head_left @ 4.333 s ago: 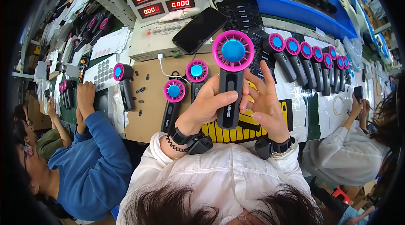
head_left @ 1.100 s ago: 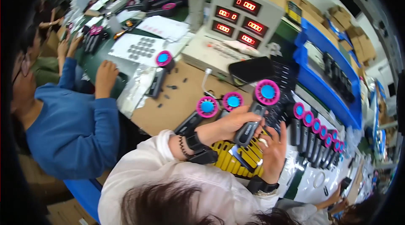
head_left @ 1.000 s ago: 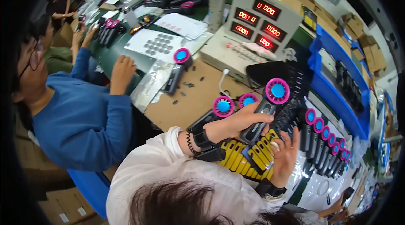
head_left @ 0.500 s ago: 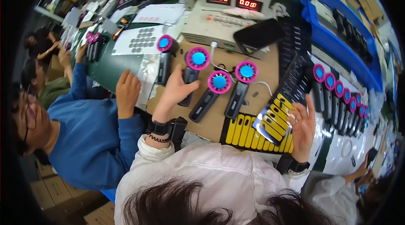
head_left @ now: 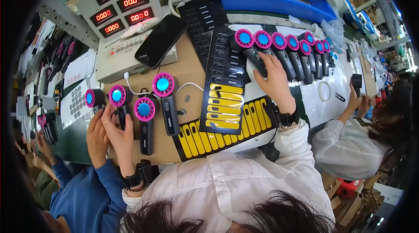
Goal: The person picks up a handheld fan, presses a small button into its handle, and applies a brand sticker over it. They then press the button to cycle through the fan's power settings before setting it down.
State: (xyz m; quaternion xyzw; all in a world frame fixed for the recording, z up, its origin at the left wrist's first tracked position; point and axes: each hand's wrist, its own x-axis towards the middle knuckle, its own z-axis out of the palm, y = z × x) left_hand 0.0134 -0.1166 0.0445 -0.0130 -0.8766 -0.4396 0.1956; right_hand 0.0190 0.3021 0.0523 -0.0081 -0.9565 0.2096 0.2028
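At the left of the work board, my left hand (head_left: 118, 136) has its thumb and fingers round the handle of a dark handheld fan (head_left: 117, 96) with a pink grille and blue centre. My right hand (head_left: 276, 81) reaches to the front row and closes on the dark handle of its leftmost handheld fan (head_left: 250, 52). Two more fans, a lower one (head_left: 144, 130) and an upper one (head_left: 166, 102), lie untouched between my hands. A black sheet with yellow backing (head_left: 223, 106) lies over another yellow-and-black sheet (head_left: 196, 139).
A co-worker's hand (head_left: 97, 134) is right beside my left hand, near another fan (head_left: 92, 98). Several fans (head_left: 298, 60) line up at the right. Behind are a power supply with red displays (head_left: 131, 54), a black phone (head_left: 160, 41) and a blue tray (head_left: 279, 8).
The view has swung right. My right hand has moved from above the yellow sheet to the row of fans. My left hand stays at its fan; the co-worker's hand has come alongside it.
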